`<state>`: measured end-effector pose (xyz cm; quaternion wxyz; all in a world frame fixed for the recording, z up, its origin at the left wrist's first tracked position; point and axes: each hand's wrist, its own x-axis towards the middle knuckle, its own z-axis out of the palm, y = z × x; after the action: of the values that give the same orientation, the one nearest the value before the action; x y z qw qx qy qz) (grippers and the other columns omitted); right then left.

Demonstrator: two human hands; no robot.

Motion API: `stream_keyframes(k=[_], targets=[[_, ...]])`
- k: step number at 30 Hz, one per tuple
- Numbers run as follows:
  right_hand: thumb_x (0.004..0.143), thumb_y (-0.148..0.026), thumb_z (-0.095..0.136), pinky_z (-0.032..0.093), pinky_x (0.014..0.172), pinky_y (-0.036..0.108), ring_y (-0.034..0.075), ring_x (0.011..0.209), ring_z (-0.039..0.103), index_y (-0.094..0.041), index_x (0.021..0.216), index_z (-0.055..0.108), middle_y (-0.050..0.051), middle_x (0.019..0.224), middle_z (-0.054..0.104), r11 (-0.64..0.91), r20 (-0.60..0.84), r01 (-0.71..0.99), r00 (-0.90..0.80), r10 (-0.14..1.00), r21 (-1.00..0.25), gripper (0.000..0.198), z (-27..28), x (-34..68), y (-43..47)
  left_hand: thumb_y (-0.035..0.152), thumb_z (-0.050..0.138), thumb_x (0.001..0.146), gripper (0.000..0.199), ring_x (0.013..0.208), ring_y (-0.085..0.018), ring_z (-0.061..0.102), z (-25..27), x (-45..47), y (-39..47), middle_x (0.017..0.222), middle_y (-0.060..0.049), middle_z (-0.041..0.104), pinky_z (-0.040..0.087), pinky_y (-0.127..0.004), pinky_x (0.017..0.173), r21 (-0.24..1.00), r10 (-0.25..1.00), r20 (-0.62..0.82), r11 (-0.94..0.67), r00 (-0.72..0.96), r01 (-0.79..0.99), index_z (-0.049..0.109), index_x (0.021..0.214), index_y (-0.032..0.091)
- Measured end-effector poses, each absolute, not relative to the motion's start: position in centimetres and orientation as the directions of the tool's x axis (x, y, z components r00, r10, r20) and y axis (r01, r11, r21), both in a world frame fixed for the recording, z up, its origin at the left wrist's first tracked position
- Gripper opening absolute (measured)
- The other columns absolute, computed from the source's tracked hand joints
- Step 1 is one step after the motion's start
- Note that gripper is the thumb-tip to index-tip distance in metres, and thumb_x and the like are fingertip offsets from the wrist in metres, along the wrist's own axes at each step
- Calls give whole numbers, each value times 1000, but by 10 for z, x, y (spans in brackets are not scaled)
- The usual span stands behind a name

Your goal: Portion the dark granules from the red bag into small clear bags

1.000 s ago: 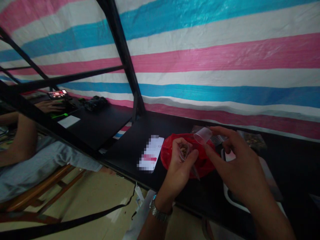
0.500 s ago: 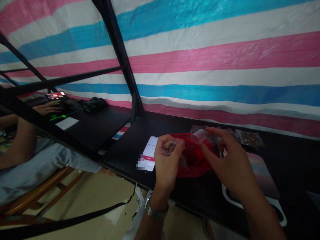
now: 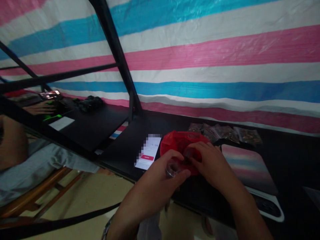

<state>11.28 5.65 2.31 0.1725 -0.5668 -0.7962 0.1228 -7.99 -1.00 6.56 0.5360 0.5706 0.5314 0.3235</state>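
On the dark tabletop [image 3: 120, 150] a phone [image 3: 149, 152] lies left of a red bag [image 3: 180, 145]. The left hand [image 3: 152, 186] pinches a small clear cup [image 3: 172, 168] at the bag's near edge; its contents cannot be made out. The right hand [image 3: 212, 163], fingers curled, reaches into the bag, so the scooping looks unfinished, with filled packets [image 3: 225, 131] lying farther right.

Both hands [image 3: 180, 166] have dropped together onto the red bag [image 3: 178, 143].

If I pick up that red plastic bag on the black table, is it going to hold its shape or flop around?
The red plastic bag would probably flop: it lies crumpled and creased, like thin film. It looks light for its bulk, and the right hand pressed against it seems to dent it easily. Its glossy surface hints it may be slippery.
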Motion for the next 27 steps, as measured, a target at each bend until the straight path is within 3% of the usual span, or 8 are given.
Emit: stream_keyframes(k=[3,6,14,24,27], targets=[[86,-8,71,46,98,47,33,119,68,-26,119,74,7,127,78,316,103,861,-301,948,-398,37,18,114,57,40,71,94,28,75,-15,63,54,-79,-1,90,2,69,48,-26,66,933,906,-295,206,303,294,65,118,27],[86,-7,69,45,95,45,30,115,68,-27,115,74,5,123,78,354,122,840,-334,935,-411,35,16,118,57,38,72,92,31,73,-13,62,46,-76,8,89,2,67,48,-25,65,944,900,-291,216,323,247,65,118,24],[93,-7,61,41,91,44,30,109,64,-26,120,71,8,125,77,458,366,809,-327,871,-369,35,4,96,60,37,71,91,25,59,-12,59,35,-79,22,83,0,68,45,-25,56,969,972,-185,157,141,192,68,108,19],[85,-1,60,41,92,45,28,106,65,-27,115,71,4,121,78,493,295,762,-400,868,-419,40,7,104,61,40,72,90,26,57,-12,62,24,-85,28,83,0,70,46,-25,57,983,989,-129,119,65,138,71,104,18],[84,-1,60,40,92,45,28,105,65,-27,112,71,3,121,78,492,288,758,-402,869,-427,39,8,107,61,40,72,91,29,56,-13,61,24,-86,29,72,1,68,46,-25,56,982,991,-132,126,32,143,71,107,17]])
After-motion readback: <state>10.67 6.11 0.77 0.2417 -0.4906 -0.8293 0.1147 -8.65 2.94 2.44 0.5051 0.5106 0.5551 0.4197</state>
